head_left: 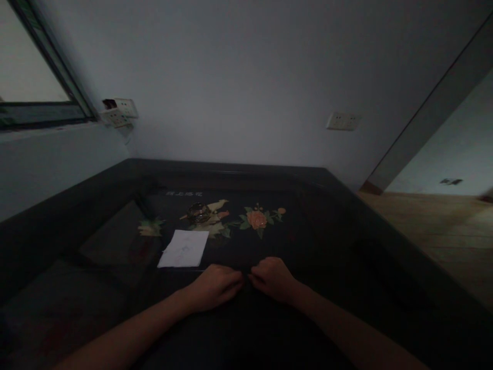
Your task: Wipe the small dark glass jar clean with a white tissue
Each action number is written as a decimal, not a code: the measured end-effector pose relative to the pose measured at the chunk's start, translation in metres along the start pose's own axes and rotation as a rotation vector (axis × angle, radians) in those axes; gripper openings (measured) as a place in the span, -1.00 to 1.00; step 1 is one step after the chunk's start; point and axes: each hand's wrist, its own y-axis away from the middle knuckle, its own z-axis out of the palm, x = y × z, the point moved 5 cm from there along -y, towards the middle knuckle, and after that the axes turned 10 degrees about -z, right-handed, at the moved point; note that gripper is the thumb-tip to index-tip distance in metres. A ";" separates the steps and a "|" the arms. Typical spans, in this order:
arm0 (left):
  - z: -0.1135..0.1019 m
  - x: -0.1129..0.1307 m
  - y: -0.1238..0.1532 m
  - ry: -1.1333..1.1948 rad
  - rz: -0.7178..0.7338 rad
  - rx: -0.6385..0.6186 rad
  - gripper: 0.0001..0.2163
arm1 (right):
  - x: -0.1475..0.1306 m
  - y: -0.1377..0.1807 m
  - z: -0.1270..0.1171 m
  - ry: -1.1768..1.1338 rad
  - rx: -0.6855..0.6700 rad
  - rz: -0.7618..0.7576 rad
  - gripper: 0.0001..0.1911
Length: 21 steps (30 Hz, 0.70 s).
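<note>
Both my hands rest on a dark glossy table (308,246), loosely curled, with a narrow gap between them. My left hand (219,286) is closed with its fingers pointing inward, and nothing shows in it. Facing it, my right hand (274,278) is closed too, with nothing visible in its fingers. A white sheet of paper (185,248) with faint lines on it lies just beyond my left hand, apart from it. Behind the paper sits a small round, shiny see-through or metallic object (198,212), too dim to name.
Flower pictures (257,219) and lettering decorate the tabletop. The table's far edge meets a pale wall with a socket (343,121). More sockets (117,117) are at the left corner, near a window (34,67). Wooden floor (439,221) shows at right.
</note>
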 end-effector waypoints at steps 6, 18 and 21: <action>-0.001 0.001 0.000 -0.008 -0.012 -0.012 -0.87 | -0.001 0.000 -0.002 0.003 -0.004 -0.003 -0.76; -0.002 -0.001 0.001 0.010 -0.028 -0.015 -0.86 | -0.002 -0.001 -0.004 -0.021 -0.005 -0.002 -0.77; -0.002 -0.001 0.001 0.021 -0.033 -0.024 -0.86 | -0.001 0.000 -0.004 -0.030 -0.002 0.011 -0.78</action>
